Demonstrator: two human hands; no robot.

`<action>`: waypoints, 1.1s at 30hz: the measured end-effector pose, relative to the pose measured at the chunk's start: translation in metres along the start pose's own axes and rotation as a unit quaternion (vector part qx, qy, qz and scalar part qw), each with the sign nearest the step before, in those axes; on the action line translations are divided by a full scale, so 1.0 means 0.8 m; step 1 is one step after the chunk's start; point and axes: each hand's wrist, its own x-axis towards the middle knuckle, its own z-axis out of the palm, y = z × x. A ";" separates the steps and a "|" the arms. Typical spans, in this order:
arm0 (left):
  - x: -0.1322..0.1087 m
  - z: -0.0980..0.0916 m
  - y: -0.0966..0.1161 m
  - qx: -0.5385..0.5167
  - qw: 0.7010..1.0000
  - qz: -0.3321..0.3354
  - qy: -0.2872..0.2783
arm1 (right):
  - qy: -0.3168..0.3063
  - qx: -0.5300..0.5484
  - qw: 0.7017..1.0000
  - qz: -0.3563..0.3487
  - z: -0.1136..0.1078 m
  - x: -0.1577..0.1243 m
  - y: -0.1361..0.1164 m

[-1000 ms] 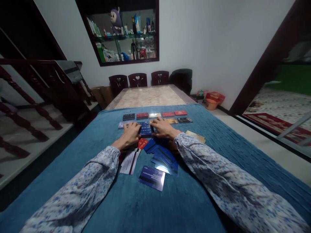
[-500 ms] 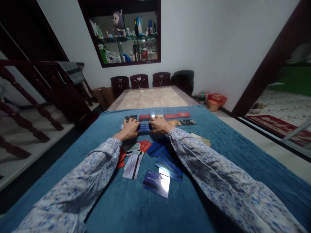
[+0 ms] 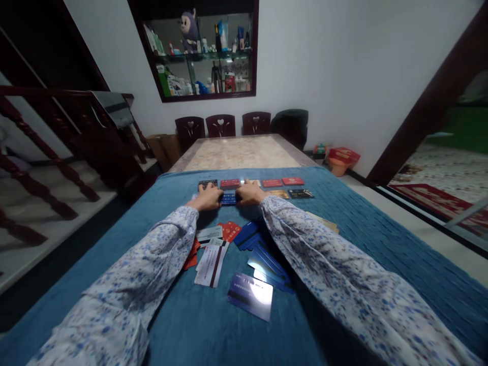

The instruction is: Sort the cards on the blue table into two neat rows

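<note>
A dark blue card (image 3: pixel 229 199) lies on the blue cloth between my two hands, in line with the nearer row of cards. At its left edge, my left hand (image 3: pixel 209 197) has its fingers bent and closed against the card. My right hand (image 3: pixel 249 194) closes on the right edge the same way, partly covering a pale card (image 3: pixel 256 183) behind it. A black card (image 3: pixel 208 182) and a red card (image 3: pixel 230 183) lie just beyond my fingers. Right of my right hand are a gold card (image 3: pixel 279 194) and a black card with a light pattern (image 3: pixel 301 193).
Closer to me lie loose white cards (image 3: pixel 212 264), red cards (image 3: pixel 231 231), fanned blue cards (image 3: pixel 263 254) and a single purple-blue card (image 3: pixel 250 295). Gold cards (image 3: pixel 322 222) rest by my right sleeve. More red cards (image 3: pixel 293 181) end the far row. The bare tabletop (image 3: pixel 236 151) continues past the cloth (image 3: pixel 160 305).
The view has shifted slightly. Both hands stay at the blue card's two edges, and the loose cards keep their arrangement.
</note>
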 end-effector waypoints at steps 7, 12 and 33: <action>0.010 0.001 -0.001 0.004 1.000 -0.005 -0.030 | -0.020 -0.001 1.000 0.010 -0.003 0.007 -0.002; 0.016 0.002 -0.003 0.011 0.999 -0.003 -0.049 | -0.031 -0.004 0.999 0.008 -0.004 0.013 -0.003; 0.026 -0.003 0.011 0.083 0.989 -0.005 -0.123 | -0.061 -0.016 0.998 0.007 -0.001 0.026 -0.005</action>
